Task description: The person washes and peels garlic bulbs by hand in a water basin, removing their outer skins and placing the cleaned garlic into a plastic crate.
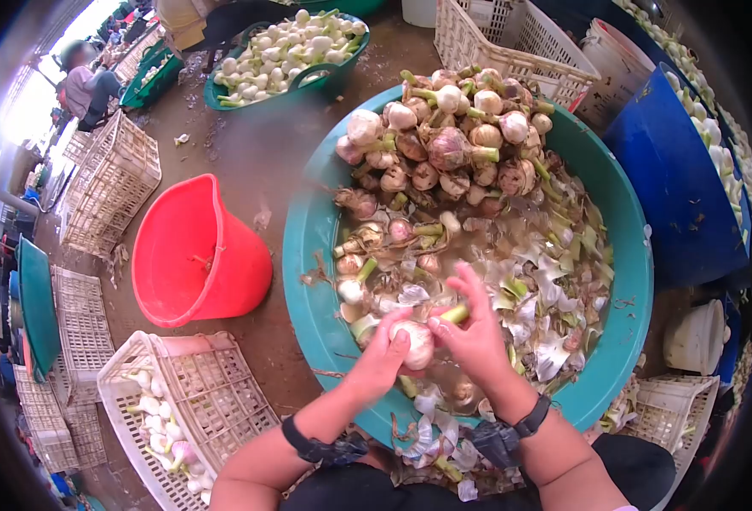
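Note:
My left hand point(379, 358) is wrapped round a whitish garlic bulb point(416, 346), held over the near side of a large teal tub point(308, 298). A thick green stem point(455, 314) lies between the thumb and fingers of my right hand point(476, 334), close against that bulb. Some fingers of the right hand point upward. Below both hands, murky water is covered with loose peeled skins point(546, 341). Unpeeled, dirt-stained garlic bulbs point(448, 149) are heaped at the tub's far side, and a few lie at its left.
A red bucket point(244, 268) stands left of the tub. Peeled garlic lies in a white crate point(125, 426) at lower left and a green basin point(354, 64) at the back. A blue barrel point(674, 187) stands at right. Another person point(86, 85) sits far left.

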Demonstrator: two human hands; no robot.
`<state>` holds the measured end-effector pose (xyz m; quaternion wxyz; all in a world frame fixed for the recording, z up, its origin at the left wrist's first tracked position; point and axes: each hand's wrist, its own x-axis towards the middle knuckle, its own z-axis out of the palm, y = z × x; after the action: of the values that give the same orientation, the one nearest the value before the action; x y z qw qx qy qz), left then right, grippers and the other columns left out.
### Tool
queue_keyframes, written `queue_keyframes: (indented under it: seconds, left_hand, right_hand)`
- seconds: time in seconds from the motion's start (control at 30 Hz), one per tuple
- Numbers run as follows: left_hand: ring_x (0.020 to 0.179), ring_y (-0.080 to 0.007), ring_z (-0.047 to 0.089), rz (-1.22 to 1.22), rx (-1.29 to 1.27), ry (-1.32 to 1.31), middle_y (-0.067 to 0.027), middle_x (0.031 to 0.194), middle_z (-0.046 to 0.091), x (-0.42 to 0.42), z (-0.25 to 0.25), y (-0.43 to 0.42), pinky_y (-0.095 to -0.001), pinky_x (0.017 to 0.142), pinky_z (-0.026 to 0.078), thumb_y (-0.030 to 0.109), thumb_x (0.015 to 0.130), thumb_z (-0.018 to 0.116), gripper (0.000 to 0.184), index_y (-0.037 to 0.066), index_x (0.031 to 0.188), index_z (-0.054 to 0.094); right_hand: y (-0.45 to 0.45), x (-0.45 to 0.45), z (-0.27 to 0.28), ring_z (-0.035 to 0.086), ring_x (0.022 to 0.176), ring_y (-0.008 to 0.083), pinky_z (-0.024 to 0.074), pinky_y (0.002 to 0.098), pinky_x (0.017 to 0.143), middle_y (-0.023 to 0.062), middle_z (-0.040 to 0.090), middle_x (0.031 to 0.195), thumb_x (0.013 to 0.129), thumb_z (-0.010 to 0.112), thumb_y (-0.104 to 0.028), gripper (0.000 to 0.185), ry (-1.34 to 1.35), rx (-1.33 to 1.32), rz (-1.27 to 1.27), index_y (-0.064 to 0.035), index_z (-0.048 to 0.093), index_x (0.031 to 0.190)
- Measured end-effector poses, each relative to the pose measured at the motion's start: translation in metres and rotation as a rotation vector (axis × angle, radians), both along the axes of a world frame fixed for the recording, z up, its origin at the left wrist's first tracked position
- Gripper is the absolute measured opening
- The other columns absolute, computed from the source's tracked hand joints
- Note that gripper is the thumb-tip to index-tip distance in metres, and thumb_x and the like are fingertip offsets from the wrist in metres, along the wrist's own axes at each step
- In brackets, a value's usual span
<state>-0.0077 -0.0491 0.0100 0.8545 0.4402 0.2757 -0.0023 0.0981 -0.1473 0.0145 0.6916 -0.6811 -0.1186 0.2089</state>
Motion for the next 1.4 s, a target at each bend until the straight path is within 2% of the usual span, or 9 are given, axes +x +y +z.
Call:
queue_keyframes:
  seconds: [0.17,0.4,0.57,0.77,0.87,1.07,1.17,1.23,1.4]
  left_hand:
    - [0.083,-0.0093,0.054,0.065,0.23,0.089,-0.0052,0.092,0.055,0.007,-0.005,0.021,-0.0234,0.069,0.046,0.022,0.086,0.057,0.033,0.004,0.109,0.041]
    - [0.086,-0.0101,0.053,-0.26,0.306,0.114,-0.0037,0.094,0.055,-0.005,-0.018,0.037,-0.0255,0.077,0.044,0.017,0.081,0.057,0.029,0.005,0.106,0.05]
    - [0.095,-0.0135,0.051,-0.396,0.667,-0.195,-0.0064,0.107,0.052,-0.007,-0.01,0.043,-0.0268,0.086,0.041,0.021,0.082,0.056,0.051,0.0,0.127,0.041]
    - [0.104,-0.0132,0.047,-0.412,0.45,0.143,-0.0089,0.117,0.048,-0.007,-0.018,0.042,-0.0285,0.088,0.041,0.022,0.082,0.061,0.066,0.002,0.135,0.028]
    - [0.11,-0.0224,0.048,-0.476,0.733,-0.019,-0.0152,0.12,0.049,-0.006,0.011,0.031,-0.0333,0.092,0.04,0.015,0.076,0.066,0.07,0.002,0.134,0.03]
    - [0.114,-0.0306,0.048,-0.449,1.519,-0.437,-0.0167,0.117,0.054,-0.009,-0.007,0.039,-0.0404,0.097,0.036,0.009,0.074,0.064,0.05,0.001,0.121,0.046]
    - [0.107,-0.0272,0.053,-0.172,1.215,-0.318,-0.0142,0.113,0.057,-0.006,-0.006,0.041,-0.0363,0.093,0.041,0.0,0.076,0.058,0.038,0.0,0.114,0.052]
    - [0.095,-0.0182,0.057,0.337,-0.094,-0.111,-0.0094,0.105,0.059,-0.005,-0.006,0.04,-0.0298,0.085,0.045,0.006,0.084,0.057,0.031,0.0,0.114,0.052]
    - [0.079,-0.0089,0.057,0.443,-0.303,0.067,0.0009,0.093,0.061,-0.011,-0.014,0.057,-0.021,0.06,0.047,0.035,0.087,0.055,0.028,0.011,0.103,0.056]
  right_hand:
    - [-0.01,0.014,0.02,0.059,0.081,0.0291,0.0487,0.0345,0.062,0.014,0.06,0.086,0.075,0.059,-0.009,0.016,-1.168,-0.372,0.544,-0.0033,0.058,0.09]
    - [-0.013,-0.001,-0.02,0.06,0.054,0.0254,0.0462,0.0397,0.049,0.013,0.053,0.054,0.078,0.056,-0.019,0.016,-0.804,-0.491,0.746,-0.0038,0.054,0.075]
    - [-0.013,-0.001,-0.024,0.054,0.056,0.0137,0.0458,0.0336,0.054,0.0126,0.053,0.066,0.087,0.051,-0.024,0.025,0.766,-0.217,0.556,-0.0009,0.057,0.079]
    - [-0.014,-0.011,-0.013,0.053,0.059,0.0116,0.0439,0.0276,0.057,0.0031,0.062,0.074,0.087,0.055,-0.016,0.02,-0.397,-0.281,0.531,0.0027,0.062,0.084]
    - [-0.013,0.003,-0.025,0.058,0.061,0.0123,0.0458,0.027,0.058,0.0049,0.064,0.077,0.088,0.054,-0.016,0.019,0.55,-0.335,0.47,-0.0004,0.064,0.087]
    - [-0.011,-0.002,-0.028,0.058,0.074,0.0134,0.0485,0.0265,0.067,0.0028,0.06,0.086,0.091,0.05,-0.017,0.017,0.872,0.072,0.349,-0.0029,0.059,0.092]
    - [-0.015,-0.005,-0.013,0.055,0.08,0.0139,0.0453,0.0261,0.073,0.0023,0.054,0.084,0.09,0.05,-0.017,0.015,0.832,0.209,0.307,-0.0046,0.059,0.09]
    - [-0.026,-0.005,0.001,0.055,0.077,0.0183,0.044,0.0292,0.071,0.0044,0.052,0.08,0.089,0.051,-0.016,0.013,-0.203,-0.008,0.679,-0.006,0.06,0.089]
    - [-0.045,0.007,0.014,0.056,0.067,0.0275,0.0444,0.037,0.057,0.0077,0.055,0.071,0.063,0.063,-0.008,0.014,-0.892,-0.25,0.874,-0.0125,0.063,0.076]
